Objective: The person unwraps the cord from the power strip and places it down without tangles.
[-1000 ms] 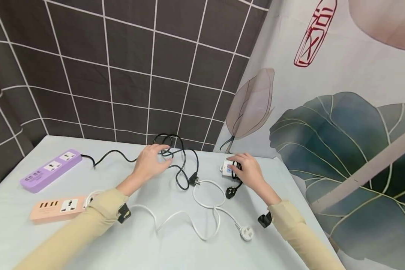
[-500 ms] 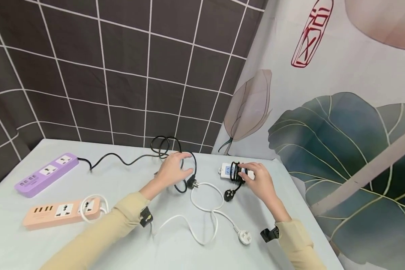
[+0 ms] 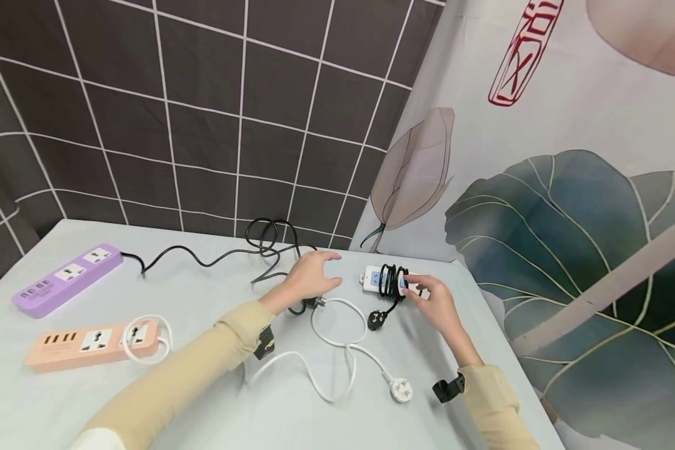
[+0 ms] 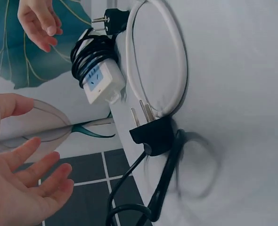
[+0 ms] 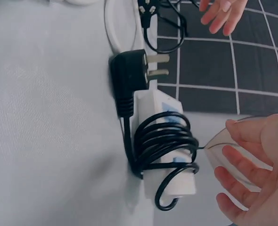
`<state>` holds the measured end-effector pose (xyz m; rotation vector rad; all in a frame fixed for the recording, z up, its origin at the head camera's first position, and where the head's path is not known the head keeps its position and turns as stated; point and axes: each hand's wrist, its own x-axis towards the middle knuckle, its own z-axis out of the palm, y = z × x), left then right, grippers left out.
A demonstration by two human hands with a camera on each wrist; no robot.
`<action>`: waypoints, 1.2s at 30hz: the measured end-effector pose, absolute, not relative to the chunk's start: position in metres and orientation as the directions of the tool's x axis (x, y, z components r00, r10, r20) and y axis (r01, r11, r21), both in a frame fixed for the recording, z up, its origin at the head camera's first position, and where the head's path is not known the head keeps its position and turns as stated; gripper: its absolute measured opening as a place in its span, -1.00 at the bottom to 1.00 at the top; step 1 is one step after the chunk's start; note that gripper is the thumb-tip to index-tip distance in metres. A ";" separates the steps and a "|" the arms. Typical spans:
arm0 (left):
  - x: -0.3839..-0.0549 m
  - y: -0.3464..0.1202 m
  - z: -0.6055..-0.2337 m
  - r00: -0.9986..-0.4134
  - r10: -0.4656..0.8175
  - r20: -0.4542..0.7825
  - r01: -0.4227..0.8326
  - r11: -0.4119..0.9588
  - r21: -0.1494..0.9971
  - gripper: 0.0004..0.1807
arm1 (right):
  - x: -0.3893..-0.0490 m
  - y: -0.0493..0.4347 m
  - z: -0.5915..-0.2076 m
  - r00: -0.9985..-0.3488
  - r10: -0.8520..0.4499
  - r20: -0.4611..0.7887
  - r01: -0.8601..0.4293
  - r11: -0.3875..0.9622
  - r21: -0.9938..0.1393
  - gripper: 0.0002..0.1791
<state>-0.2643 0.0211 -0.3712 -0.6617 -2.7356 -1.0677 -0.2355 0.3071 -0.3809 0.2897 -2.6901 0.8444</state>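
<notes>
A white power strip (image 3: 373, 279) lies at the back right of the table, its black cord (image 5: 165, 141) wound round it and its black plug (image 5: 129, 77) in front. My right hand (image 3: 437, 304) is beside the strip's right end; the right wrist view shows its fingers relaxed and apart from the cord. My left hand (image 3: 309, 276) hovers with thumb and fingers spread over another black cord, pointing toward the white strip and holding nothing. Below that hand is a black three-pin plug (image 4: 153, 134), partly hidden in the head view.
A purple power strip (image 3: 50, 289), from which the looped black cord runs, lies at the left. In front of it is an orange power strip (image 3: 79, 345). Its white cord curls across the middle to a white plug (image 3: 401, 390). Dark checked cloth (image 3: 202, 137) hangs behind.
My left hand has moved right, from over the black cord's loops toward the white power strip. My right hand has drawn back from over that strip to its right end.
</notes>
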 end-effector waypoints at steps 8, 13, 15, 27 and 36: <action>-0.284 0.043 -0.369 -0.886 0.411 0.213 0.452 0.670 0.588 -0.41 | -0.247 0.323 -0.386 -0.971 0.000 0.237 -0.154 0.760 -0.631 -0.57; -0.292 0.058 -0.368 -0.876 0.439 0.201 0.467 0.663 0.584 -0.40 | -0.252 0.329 -0.386 -0.981 0.039 0.190 -0.102 0.732 -0.674 -0.52; -0.295 0.063 -0.370 -0.877 0.441 0.192 0.463 0.667 0.583 -0.40 | -0.254 0.330 -0.386 -0.984 0.049 0.173 -0.084 0.729 -0.680 -0.50; -0.309 0.096 -0.382 -0.863 0.485 0.142 0.479 0.696 0.535 -0.25 | -0.254 0.330 -0.386 -0.981 0.130 0.145 -0.012 0.703 -0.711 -0.49; -0.313 0.115 -0.397 -0.856 0.506 0.109 0.490 0.724 0.485 -0.16 | -0.258 0.332 -0.390 -0.988 0.146 0.051 0.060 0.665 -0.744 -0.39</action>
